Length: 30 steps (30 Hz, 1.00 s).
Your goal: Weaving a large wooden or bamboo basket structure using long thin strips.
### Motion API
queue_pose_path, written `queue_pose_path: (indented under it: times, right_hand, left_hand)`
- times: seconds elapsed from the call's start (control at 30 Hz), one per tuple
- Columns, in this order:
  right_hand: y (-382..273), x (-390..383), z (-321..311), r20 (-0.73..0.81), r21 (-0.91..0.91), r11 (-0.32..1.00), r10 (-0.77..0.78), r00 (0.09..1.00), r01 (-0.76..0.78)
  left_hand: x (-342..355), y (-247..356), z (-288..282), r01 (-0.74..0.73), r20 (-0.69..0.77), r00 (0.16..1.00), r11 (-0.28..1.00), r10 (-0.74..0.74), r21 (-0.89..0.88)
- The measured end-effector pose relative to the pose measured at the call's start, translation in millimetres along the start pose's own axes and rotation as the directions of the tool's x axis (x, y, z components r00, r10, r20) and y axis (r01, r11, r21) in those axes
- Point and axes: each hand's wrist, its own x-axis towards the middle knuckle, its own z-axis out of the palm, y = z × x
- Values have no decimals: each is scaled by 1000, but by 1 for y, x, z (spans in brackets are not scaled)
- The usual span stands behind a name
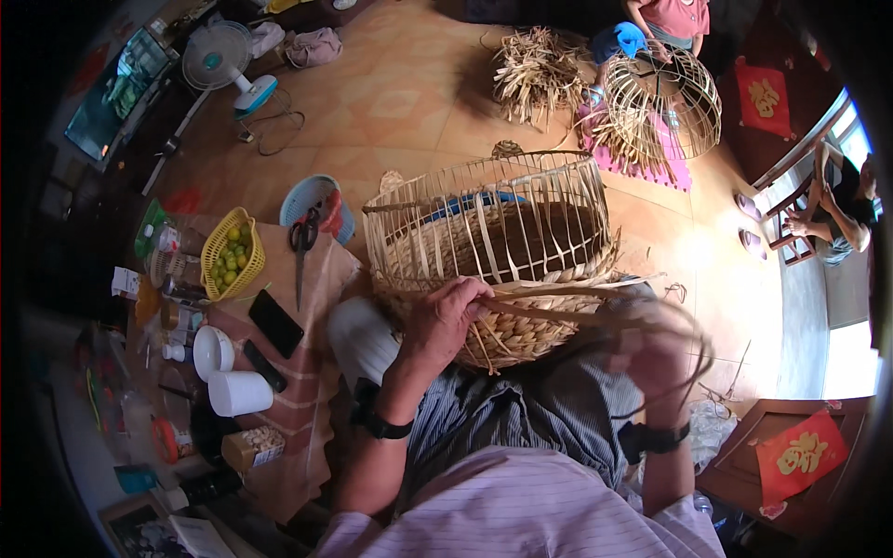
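Observation:
A half-woven basket (493, 325) rests on its side against my lap. Its lower part is braided from thick plaited strips, and bare ribs stand out of the far part. My left hand (442, 321) is closed in a pinch on a flat tan strip of dried plant fibre (549, 312) at the basket's near edge. From there the strip runs right and curls in a loop around my right hand (651, 358). That hand is smeared by motion, so its fingers cannot be made out. Something blue (474, 203) shows through the ribs.
On my left, a covered table (316, 363) holds scissors (302, 242), a phone (275, 323), white cups (240, 392) and a yellow basket of green fruit (233, 256). Beyond lie a fibre heap (535, 74) and a wire-like frame (665, 102) near another person (674, 19). Someone sits at right (837, 205).

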Motion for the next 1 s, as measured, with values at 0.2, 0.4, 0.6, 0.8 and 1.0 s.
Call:
queue_pose_path:
  times: [0.2, 0.4, 0.6, 0.8, 1.0]
  right_hand:
    - [52, 44, 65, -5, -776, 628, 81, 997, -55]
    - [57, 101, 78, 144, -801, 595, 90, 985, 63]
    - [46, 152, 31, -22, -574, 819, -44, 999, 24]
    - [42, 177, 69, 148, -698, 714, 71, 986, 53]
    - [54, 191, 76, 254, -834, 513, 32, 967, 202]
  left_hand:
    - [-1, 0, 6, 34, -117, 993, 999, -30, 30]
    - [-3, -10, 10, 106, -142, 984, 994, -103, 12]
    - [-11, -2, 36, 30, -248, 969, 982, 18, 187]
    - [-16, 19, 60, 23, -214, 966, 780, 143, 625]
    - [-10, 27, 55, 43, -98, 990, 441, 103, 896]
